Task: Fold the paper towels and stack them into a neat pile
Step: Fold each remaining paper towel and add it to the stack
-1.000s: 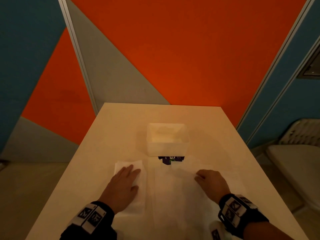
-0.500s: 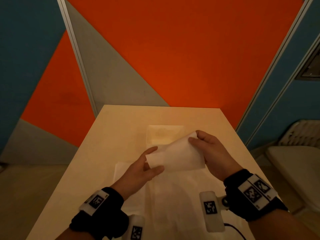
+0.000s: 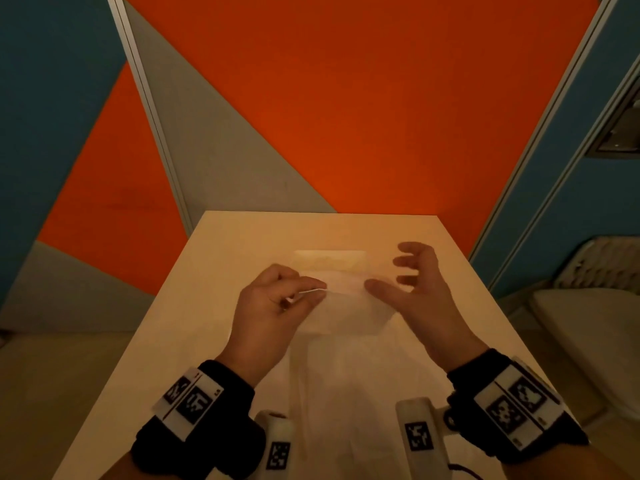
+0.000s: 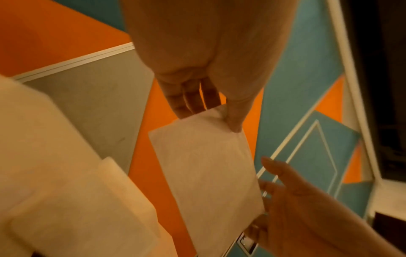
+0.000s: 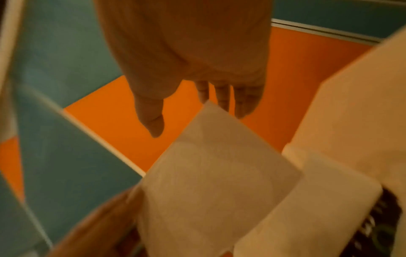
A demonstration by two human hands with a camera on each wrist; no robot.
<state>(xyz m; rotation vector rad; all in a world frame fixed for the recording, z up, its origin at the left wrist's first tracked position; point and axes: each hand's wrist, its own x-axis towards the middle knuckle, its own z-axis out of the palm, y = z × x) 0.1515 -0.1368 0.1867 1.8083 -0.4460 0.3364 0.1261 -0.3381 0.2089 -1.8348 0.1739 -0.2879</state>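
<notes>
A folded white paper towel (image 3: 346, 308) hangs in the air above the table's middle. My left hand (image 3: 318, 289) pinches its left top corner between thumb and fingers; the left wrist view shows the same pinch (image 4: 211, 116) on the towel (image 4: 206, 173). My right hand (image 3: 384, 275) hovers at the towel's right edge with fingers spread and holds nothing. From the right wrist, that hand (image 5: 189, 118) stands open just above the towel's corner (image 5: 208, 173). An unfolded sheet (image 3: 346, 393) lies flat on the table below.
A white tissue box (image 3: 330, 259) stands on the cream table (image 3: 214, 271) just beyond the held towel. Orange, grey and blue wall panels rise behind the table's far edge. A pale folding chair (image 3: 588, 313) stands off the right side.
Both hands left the table and raised a folded towel. Half a second ago the right hand also gripped it; now that hand has let go and spread, and only the left holds it.
</notes>
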